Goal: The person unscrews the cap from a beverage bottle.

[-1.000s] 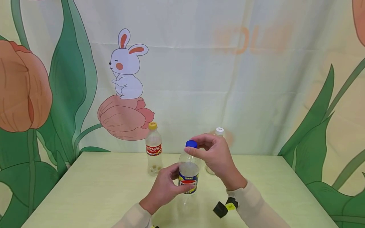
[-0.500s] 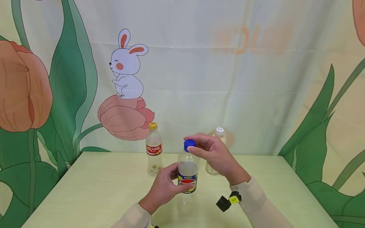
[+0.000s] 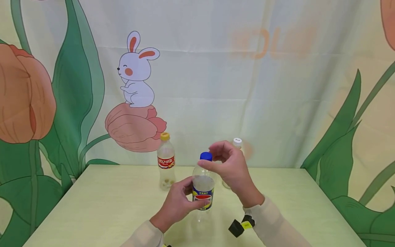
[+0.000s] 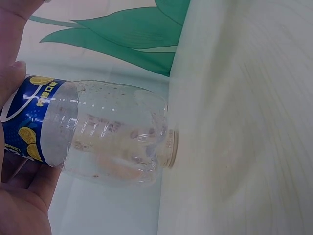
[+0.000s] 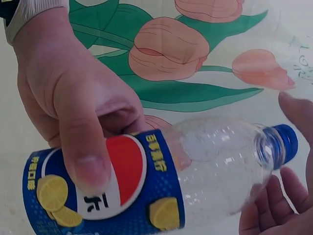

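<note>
A clear plastic bottle [image 3: 204, 180] with a blue label stands upright in front of me, its blue cap [image 3: 206, 156] on the neck. My left hand [image 3: 179, 203] grips it round the label, thumb across the front; the right wrist view shows that thumb [image 5: 87, 161] pressed on the label. Around the cap hovers my right hand [image 3: 232, 167], thumb on the near side and fingers spread behind. In the right wrist view a gap shows between the cap [image 5: 286, 144] and the right hand's fingers [image 5: 279, 205]. Whether the bottle's base touches the table cannot be told.
On the table [image 3: 102, 206], a yellow-capped bottle [image 3: 166, 161] with a red label stands behind to the left. A white-capped bottle [image 3: 237, 142] stands behind my right hand, mostly hidden. A printed curtain [image 3: 197, 85] hangs at the table's far edge.
My right hand turned at the cap, its fingers closing round the cap half a second ago, then swung back and loosened off it. The left hand's grip stays the same.
</note>
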`<action>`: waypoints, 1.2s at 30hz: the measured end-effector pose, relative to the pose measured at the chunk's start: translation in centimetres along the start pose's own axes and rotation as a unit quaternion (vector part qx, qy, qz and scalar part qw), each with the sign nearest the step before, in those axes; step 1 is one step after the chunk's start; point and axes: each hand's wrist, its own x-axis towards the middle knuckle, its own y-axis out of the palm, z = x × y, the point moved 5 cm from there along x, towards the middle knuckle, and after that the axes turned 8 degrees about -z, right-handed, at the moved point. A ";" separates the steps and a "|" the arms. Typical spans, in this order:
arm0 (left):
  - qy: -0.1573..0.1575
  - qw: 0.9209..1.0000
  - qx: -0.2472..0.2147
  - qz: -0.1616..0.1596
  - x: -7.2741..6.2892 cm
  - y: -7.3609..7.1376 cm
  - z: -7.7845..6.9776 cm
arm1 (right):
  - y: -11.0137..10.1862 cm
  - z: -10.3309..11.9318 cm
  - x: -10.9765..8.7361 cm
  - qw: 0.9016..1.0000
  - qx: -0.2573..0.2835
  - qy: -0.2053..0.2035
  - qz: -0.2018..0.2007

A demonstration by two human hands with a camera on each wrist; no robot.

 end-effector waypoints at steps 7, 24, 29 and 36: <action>0.003 1.000 -0.003 0.001 0.0 0.1 0.0 | 0.1 -0.2 -0.1 0.999 -0.010 0.004 -0.041; 0.013 1.000 0.006 -0.003 0.1 0.0 0.0 | 0.1 0.0 0.2 0.997 0.003 -0.061 0.048; 0.008 1.000 0.011 -0.001 0.1 -0.1 0.1 | 0.2 -0.3 0.5 0.992 0.019 -0.048 0.113; 0.003 1.000 0.010 0.003 0.2 -0.1 0.1 | -0.1 -0.8 0.7 0.988 0.033 -0.036 0.149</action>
